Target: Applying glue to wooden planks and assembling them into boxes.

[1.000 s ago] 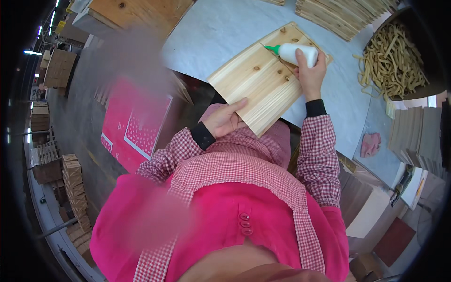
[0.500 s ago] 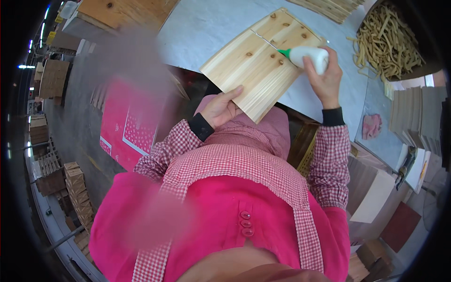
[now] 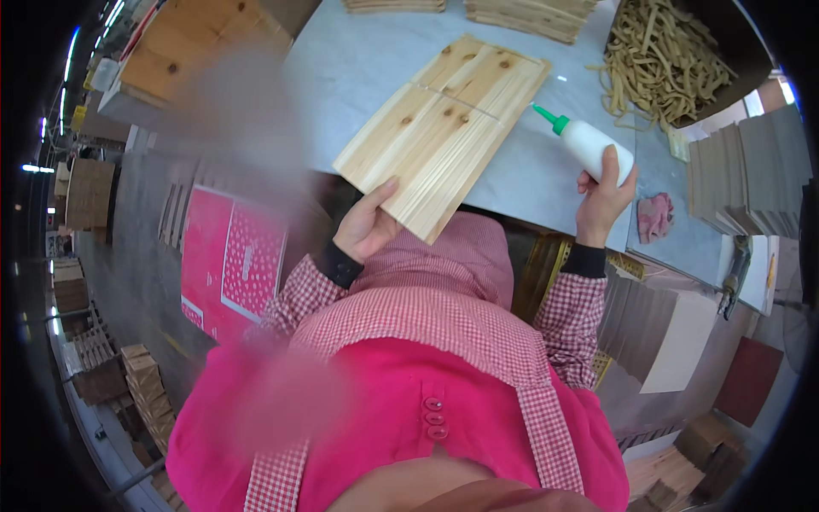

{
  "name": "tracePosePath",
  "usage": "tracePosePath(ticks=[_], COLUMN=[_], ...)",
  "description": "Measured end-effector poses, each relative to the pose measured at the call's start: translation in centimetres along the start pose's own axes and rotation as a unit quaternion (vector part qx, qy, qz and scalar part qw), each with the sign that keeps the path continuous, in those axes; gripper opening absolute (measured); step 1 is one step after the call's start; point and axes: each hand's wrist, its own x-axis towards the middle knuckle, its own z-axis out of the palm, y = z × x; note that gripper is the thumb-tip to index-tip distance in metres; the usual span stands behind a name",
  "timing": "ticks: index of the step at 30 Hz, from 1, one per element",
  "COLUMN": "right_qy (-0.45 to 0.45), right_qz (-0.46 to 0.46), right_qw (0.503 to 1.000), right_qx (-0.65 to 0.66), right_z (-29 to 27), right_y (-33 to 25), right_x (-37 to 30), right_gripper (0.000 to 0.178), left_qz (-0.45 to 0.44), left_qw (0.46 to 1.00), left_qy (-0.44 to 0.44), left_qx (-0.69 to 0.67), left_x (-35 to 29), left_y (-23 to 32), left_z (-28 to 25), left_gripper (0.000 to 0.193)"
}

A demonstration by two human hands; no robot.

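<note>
A pale knotty wooden board (image 3: 444, 128) slants over the table's near edge, its lower end above my lap. My left hand (image 3: 368, 224) grips its near left corner, thumb on top and fingers beneath. Across the board's far part runs a thin groove or line from side to side. To the right of the board, my right hand (image 3: 607, 200) holds a white squeeze bottle (image 3: 595, 150) with a green nozzle. The bottle is tilted, its tip pointing up and left, apart from the board's right edge.
The table (image 3: 341, 85) is light grey-blue. Stacked wooden pieces (image 3: 533, 15) lie at its far edge. Far right stands a box of curly tan strips (image 3: 665, 64). A crumpled pink cloth (image 3: 655, 218) lies near stacked grey panels (image 3: 751, 171). A pink printed carton (image 3: 230, 256) is at left.
My right hand has drawn the bottle off the board to the right and nearer me. The line on the board now reaches farther toward its right edge. The view has shifted slightly.
</note>
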Motion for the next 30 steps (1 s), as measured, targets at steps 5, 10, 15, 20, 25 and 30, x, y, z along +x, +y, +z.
tracePosePath(ticks=[5, 10, 15, 20, 25, 30], right_qy=[0.083, 0.104, 0.112, 0.094, 0.053, 0.016], right_qz=[-0.002, 0.009, 0.023, 0.024, 0.036, 0.042], right_qw=[0.995, 0.994, 0.993, 0.995, 0.998, 0.999], right_qx=[0.054, 0.037, 0.007, -0.012, -0.009, 0.005], right_z=[0.6, 2.2, 2.8, 2.4, 1.5, 1.4], right_y=[2.2, 3.3, 3.9, 3.4, 3.1, 2.1], right_x=[5.1, 8.0, 9.3, 8.9, 7.1, 3.8], right_gripper=[0.036, 0.033, 0.036, 0.036, 0.035, 0.033], left_qz=[-0.023, -0.028, -0.03, -0.024, -0.023, -0.011], left_qw=[1.0, 1.0, 0.999, 0.999, 0.999, 1.0], left_qy=[-0.011, 0.012, 0.026, 0.029, 0.025, 0.024], left_qx=[0.004, -0.004, -0.006, 0.003, 0.003, 0.013], left_x=[0.2, 0.1, 0.1, 0.3, 0.3, 0.2], left_y=[0.1, 0.2, 0.3, 0.3, 0.3, 0.6], left_z=[-0.2, -0.5, -0.3, -0.9, -0.9, -0.4], left_gripper=[0.052, 0.052, 0.051, 0.058, 0.059, 0.06])
